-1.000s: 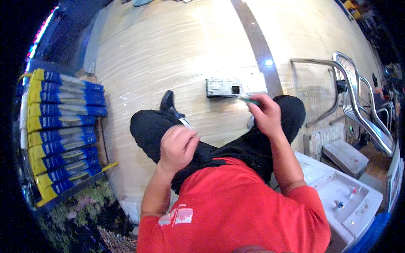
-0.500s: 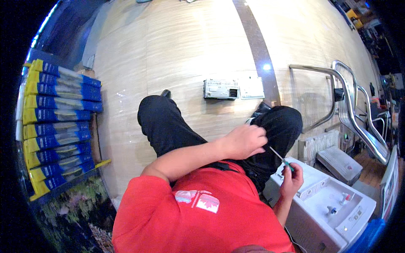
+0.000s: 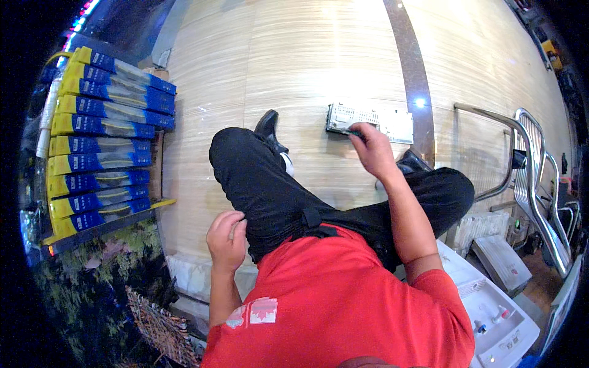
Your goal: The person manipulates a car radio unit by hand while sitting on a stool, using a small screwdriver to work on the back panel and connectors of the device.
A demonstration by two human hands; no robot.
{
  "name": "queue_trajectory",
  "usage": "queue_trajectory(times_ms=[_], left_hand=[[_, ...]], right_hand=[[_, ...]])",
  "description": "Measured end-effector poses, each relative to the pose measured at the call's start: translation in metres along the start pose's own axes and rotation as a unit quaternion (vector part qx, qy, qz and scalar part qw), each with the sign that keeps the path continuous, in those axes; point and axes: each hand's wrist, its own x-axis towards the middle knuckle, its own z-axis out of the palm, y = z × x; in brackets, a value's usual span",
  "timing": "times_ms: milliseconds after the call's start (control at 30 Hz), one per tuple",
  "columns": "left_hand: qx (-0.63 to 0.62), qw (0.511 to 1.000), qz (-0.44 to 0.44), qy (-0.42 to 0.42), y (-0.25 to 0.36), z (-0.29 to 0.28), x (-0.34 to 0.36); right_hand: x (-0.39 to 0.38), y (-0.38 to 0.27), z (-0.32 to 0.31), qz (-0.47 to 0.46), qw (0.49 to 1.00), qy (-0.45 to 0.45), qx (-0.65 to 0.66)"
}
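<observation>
My right hand [image 3: 372, 149] reaches down over a silver metal box [image 3: 353, 113] that looks like a car stereo and lies on the floor. It is closed round a screwdriver [image 3: 356, 133]; only a bit of its green handle shows, and its tip cannot be made out against the box. A flat pale metal plate [image 3: 399, 126] lies against the box's right side. My left hand [image 3: 226, 240] hovers beside my left thigh, its fingers curled toward the thumb. Whatever may be between those fingers is too small or hidden to tell.
Blue and yellow packages [image 3: 101, 144] fill a rack on the left. To the right are a chrome-framed chair [image 3: 527, 165] and, nearer, a white water dispenser [image 3: 503, 319]. A dark strip [image 3: 414, 80] crosses the pale floor [image 3: 294, 73] beyond the plate.
My right hand has moved from beside the water dispenser forward to the metal box with the screwdriver. The left hand has drawn back from my right knee to my left side. The view has shifted.
</observation>
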Motion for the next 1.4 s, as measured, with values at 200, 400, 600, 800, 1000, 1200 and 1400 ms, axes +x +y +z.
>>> queue_trajectory(times_ms=[200,400,600,800,1000,1200,1400], left_hand=[[-0.025,0.997,0.075,0.023,0.02,0.008,0.031],[-0.072,0.931,0.356,-0.034,0.084,0.048,0.138],[-0.106,0.873,0.472,-0.066,0.121,0.107,0.219],[-0.121,0.91,0.343,-0.199,0.087,0.193,0.261],[-0.14,0.946,0.032,-0.289,0.015,0.26,0.275],[0.076,0.949,0.092,-0.293,-0.039,0.263,0.261],[0.113,0.93,0.102,-0.336,-0.067,0.253,0.251]], right_hand=[[-0.03,-0.034,-0.016,-0.016,1.0,-0.001,0.018],[-0.128,-0.006,-0.058,0.12,0.981,0.146,0.053],[-0.227,-0.017,-0.057,0.219,0.948,0.225,0.054],[-0.217,-0.024,-0.077,0.215,0.939,0.266,0.029],[-0.098,-0.044,-0.096,0.065,0.984,0.131,-0.106],[0.004,-0.026,-0.087,0.014,0.986,-0.006,-0.168],[0.049,0.042,-0.046,0.031,0.983,-0.056,-0.173]])
